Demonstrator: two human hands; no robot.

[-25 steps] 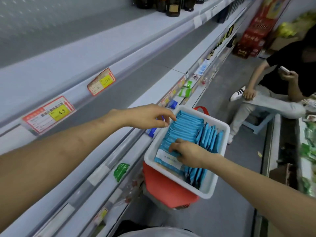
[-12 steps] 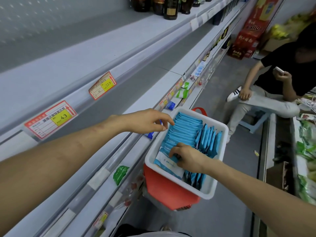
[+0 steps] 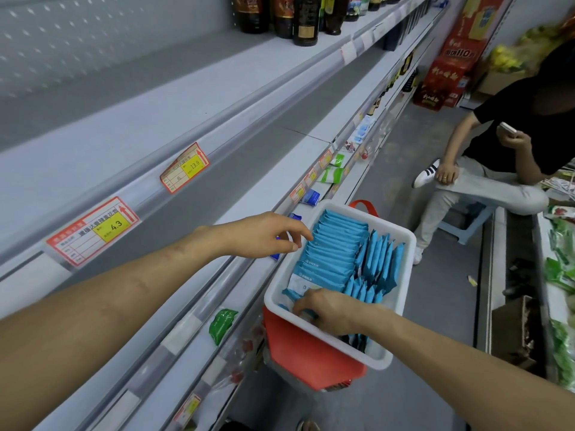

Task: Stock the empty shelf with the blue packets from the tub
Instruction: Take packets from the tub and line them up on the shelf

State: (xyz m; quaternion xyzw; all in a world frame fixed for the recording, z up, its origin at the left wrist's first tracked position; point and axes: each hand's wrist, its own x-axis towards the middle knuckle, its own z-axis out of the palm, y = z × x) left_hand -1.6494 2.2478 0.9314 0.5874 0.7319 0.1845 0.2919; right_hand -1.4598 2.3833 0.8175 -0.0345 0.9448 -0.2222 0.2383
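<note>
A white tub [image 3: 403, 275] sits on a red basket [image 3: 308, 356] beside the shelving. It is packed with blue packets [image 3: 337, 244], some in a leaning row and some on edge. My left hand [image 3: 267, 233] hovers over the tub's left rim with relaxed fingers pointing at the tops of the packets, and it holds nothing. At the near end of the tub, my right hand [image 3: 329, 309] curls its fingers round packets there. The empty grey shelf [image 3: 217, 181] runs along the left, above the tub.
Price tags [image 3: 93, 231] hang on the shelf edges. Dark bottles [image 3: 305, 20] stand on the upper shelf. A green packet [image 3: 221, 325] and small packs lie on the lower shelf. A person [image 3: 497, 169] sits on a stool to the right. Red cartons [image 3: 448, 79] stand at the aisle's end.
My right hand has slid back along the packet row to the near end of the tub. My left hand has stayed over the tub's left rim.
</note>
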